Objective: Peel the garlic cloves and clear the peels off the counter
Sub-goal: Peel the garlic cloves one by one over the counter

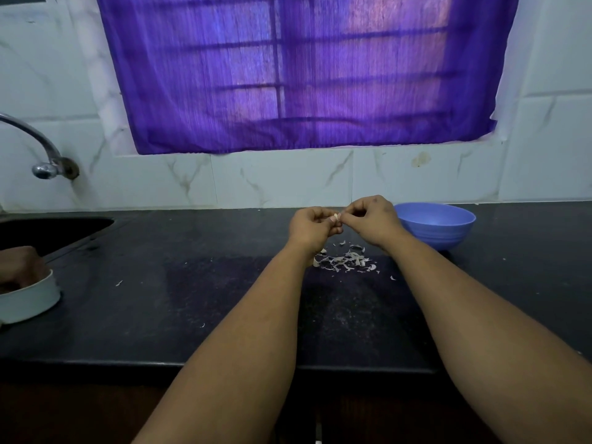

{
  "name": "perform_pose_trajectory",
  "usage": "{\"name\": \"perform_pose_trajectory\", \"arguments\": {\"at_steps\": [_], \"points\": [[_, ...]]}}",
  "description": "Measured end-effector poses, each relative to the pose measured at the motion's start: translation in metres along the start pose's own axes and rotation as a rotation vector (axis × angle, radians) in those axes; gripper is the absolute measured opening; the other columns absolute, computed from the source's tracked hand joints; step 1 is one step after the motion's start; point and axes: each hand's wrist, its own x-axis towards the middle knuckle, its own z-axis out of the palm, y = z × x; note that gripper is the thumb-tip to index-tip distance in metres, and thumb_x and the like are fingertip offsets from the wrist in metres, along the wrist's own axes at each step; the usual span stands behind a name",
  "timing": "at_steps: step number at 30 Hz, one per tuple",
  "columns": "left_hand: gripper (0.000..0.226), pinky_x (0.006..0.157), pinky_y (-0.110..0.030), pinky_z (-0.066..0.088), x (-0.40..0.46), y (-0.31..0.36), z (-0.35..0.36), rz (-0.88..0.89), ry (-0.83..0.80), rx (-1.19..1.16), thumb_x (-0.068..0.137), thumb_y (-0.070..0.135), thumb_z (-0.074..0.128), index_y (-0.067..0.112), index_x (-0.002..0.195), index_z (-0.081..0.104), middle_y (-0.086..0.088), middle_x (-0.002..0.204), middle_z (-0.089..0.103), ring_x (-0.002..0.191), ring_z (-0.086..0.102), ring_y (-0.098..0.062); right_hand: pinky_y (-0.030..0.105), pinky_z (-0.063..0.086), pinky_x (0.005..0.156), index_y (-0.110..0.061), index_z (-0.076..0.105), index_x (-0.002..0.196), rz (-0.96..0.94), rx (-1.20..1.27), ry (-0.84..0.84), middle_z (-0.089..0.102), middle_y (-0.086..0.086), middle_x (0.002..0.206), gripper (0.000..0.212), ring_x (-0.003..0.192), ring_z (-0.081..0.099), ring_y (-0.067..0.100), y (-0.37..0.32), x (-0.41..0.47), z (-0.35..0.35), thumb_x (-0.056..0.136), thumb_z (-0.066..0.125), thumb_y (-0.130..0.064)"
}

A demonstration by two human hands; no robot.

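Left hand (310,226) and right hand (371,219) together, both pinching one small pale garlic clove (336,217). Below, on the black stone counter (192,302), a heap of thin papery peels (346,260); just right, a round blue plastic bowl (437,226).

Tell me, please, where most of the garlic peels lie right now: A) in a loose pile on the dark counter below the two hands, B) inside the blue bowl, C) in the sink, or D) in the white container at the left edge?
A: the peels lie scattered in a pile on the counter, just below the left hand and right hand, which pinch a garlic clove between them.
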Motion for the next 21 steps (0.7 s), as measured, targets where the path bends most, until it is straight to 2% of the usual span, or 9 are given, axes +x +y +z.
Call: {"name": "perform_pose_trajectory", "arguments": {"at_steps": [3, 11, 16, 21], "points": [[0.007, 0.073, -0.02, 0.057, 0.0013, -0.0011, -0.0005, 0.003, -0.001, 0.014, 0.092, -0.001, 0.058, -0.003, 0.094, 0.064, -0.008, 0.078, 0.067, 0.06, 0.066, -0.006, 0.033, 0.053, 0.076, -0.024, 0.07, 0.073, -0.011, -0.027, -0.022, 0.072, -0.001, 0.08, 0.011, 0.083, 0.066, 0.018, 0.0027, 0.0015, 0.0011, 0.084, 0.069, -0.027], [0.008, 0.074, -0.023, 0.058, 0.0043, -0.0031, -0.0017, -0.004, 0.028, 0.002, 0.091, 0.0, 0.06, -0.005, 0.096, 0.065, -0.009, 0.08, 0.068, 0.064, 0.067, -0.01, 0.029, 0.05, 0.072, -0.022, 0.075, 0.081, -0.05, -0.06, -0.054, 0.071, -0.003, 0.078, 0.013, 0.077, 0.063, 0.013, 0.0031, 0.0031, 0.0001, 0.084, 0.07, -0.033], [0.009, 0.074, -0.022, 0.058, 0.0054, -0.0025, -0.0025, -0.007, 0.026, -0.037, 0.089, -0.002, 0.063, 0.002, 0.082, 0.067, -0.011, 0.079, 0.069, 0.064, 0.069, -0.011, 0.023, 0.043, 0.066, -0.019, 0.076, 0.085, -0.08, -0.077, -0.031, 0.07, -0.004, 0.077, 0.014, 0.073, 0.06, 0.01, 0.0017, 0.002, -0.0009, 0.085, 0.07, -0.031], [0.005, 0.067, -0.018, 0.057, 0.0053, -0.0014, -0.0028, -0.003, 0.042, -0.024, 0.089, -0.003, 0.062, -0.005, 0.089, 0.066, -0.013, 0.08, 0.069, 0.061, 0.069, -0.01, 0.024, 0.046, 0.064, -0.017, 0.076, 0.083, -0.124, -0.12, -0.02, 0.068, -0.003, 0.074, 0.012, 0.071, 0.06, 0.011, -0.0004, 0.0013, 0.0003, 0.085, 0.067, -0.026]]}}
